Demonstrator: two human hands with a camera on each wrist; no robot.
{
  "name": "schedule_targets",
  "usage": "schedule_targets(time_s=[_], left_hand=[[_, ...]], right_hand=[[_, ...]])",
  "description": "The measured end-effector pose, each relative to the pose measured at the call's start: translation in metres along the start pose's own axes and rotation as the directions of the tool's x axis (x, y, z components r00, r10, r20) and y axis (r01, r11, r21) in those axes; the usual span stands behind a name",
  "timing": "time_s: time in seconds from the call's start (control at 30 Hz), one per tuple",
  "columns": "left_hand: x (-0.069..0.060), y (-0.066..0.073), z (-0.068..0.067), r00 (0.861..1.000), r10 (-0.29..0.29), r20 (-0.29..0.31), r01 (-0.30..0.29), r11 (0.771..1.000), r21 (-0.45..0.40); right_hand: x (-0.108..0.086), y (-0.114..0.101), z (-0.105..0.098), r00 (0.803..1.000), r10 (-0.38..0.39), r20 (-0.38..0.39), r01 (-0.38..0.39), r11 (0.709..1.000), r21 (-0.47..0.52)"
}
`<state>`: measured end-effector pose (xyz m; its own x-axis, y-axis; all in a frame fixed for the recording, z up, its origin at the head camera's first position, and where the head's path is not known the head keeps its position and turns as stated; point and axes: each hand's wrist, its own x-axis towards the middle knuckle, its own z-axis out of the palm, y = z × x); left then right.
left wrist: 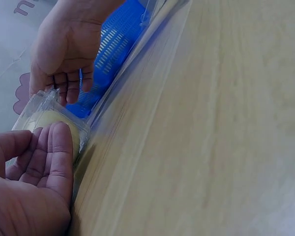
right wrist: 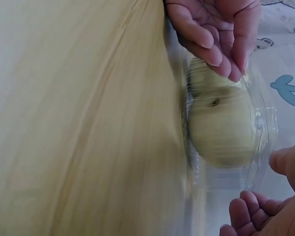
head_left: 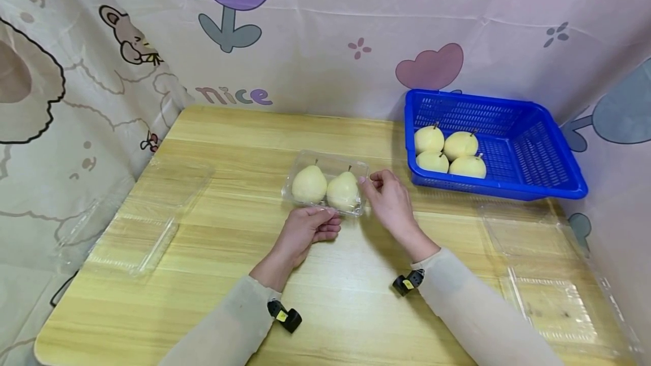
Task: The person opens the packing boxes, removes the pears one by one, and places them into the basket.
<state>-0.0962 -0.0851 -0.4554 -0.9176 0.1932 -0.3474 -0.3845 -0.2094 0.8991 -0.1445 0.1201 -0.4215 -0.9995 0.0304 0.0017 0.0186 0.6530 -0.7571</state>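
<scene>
A clear plastic fruit box [head_left: 330,164] sits mid-table with two pale yellow pears, a left pear [head_left: 308,185] and a right pear [head_left: 343,192], side by side in it. Clear plastic covers the pears in the right wrist view [right wrist: 221,128]. At the box's front edge, my left hand [head_left: 304,233] pinches the rim between thumb and fingers. My right hand [head_left: 390,199] is by the right end, its thumb near the box's corner. From the right wrist view, that hand's thumb and loosely bent fingers stand apart with nothing between them.
A blue plastic basket [head_left: 513,188] with several pears [head_left: 461,144] stands at the back right. An unfolded clear box [head_left: 134,236] lies on the left of the wooden table [head_left: 229,298]; another clear box [head_left: 556,304] lies at the right edge. A printed curtain hangs behind.
</scene>
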Motion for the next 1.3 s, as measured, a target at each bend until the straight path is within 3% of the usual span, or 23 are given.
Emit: schedule_targets(time_s=[0.2,0.33,0.43,0.57,0.67,0.8,0.97,1.17,1.3], left_hand=[[0.000,-0.001,0.000,1.000,-0.005,0.001,0.005,1.000,-0.014],[0.000,-0.001,-0.001,1.000,-0.001,0.007,0.001,1.000,-0.023],[0.000,-0.001,-0.003,1.000,0.005,0.009,-0.005,1.000,-0.029],[0.000,0.000,-0.005,1.000,0.010,0.002,-0.010,0.999,-0.033],[0.000,0.001,-0.006,1.000,0.011,-0.004,-0.011,0.999,-0.034],[0.000,0.001,-0.007,1.000,0.006,-0.001,-0.007,0.999,-0.041],[0.000,0.002,-0.008,1.000,-0.016,0.000,0.016,0.998,-0.059],[0.002,0.003,-0.009,0.998,-0.057,-0.001,0.057,0.996,-0.071],[0.003,0.002,-0.007,0.999,-0.044,-0.008,0.044,0.997,-0.060]], right_hand=[[0.000,-0.001,0.001,0.995,0.084,0.047,-0.089,0.989,0.117],[0.003,-0.001,0.001,0.977,0.159,0.142,-0.191,0.949,0.250],[0.007,-0.001,-0.001,0.938,0.226,0.263,-0.316,0.869,0.381],[0.012,0.001,-0.007,0.854,0.266,0.448,-0.485,0.720,0.497],[0.013,0.004,-0.011,0.804,0.243,0.542,-0.547,0.660,0.515],[0.014,0.008,-0.013,0.774,0.201,0.600,-0.569,0.638,0.520],[0.015,0.012,-0.012,0.757,0.180,0.628,-0.580,0.627,0.520],[0.015,0.011,-0.012,0.757,0.179,0.629,-0.583,0.619,0.526],[0.015,0.009,-0.011,0.768,0.188,0.612,-0.584,0.598,0.549]])
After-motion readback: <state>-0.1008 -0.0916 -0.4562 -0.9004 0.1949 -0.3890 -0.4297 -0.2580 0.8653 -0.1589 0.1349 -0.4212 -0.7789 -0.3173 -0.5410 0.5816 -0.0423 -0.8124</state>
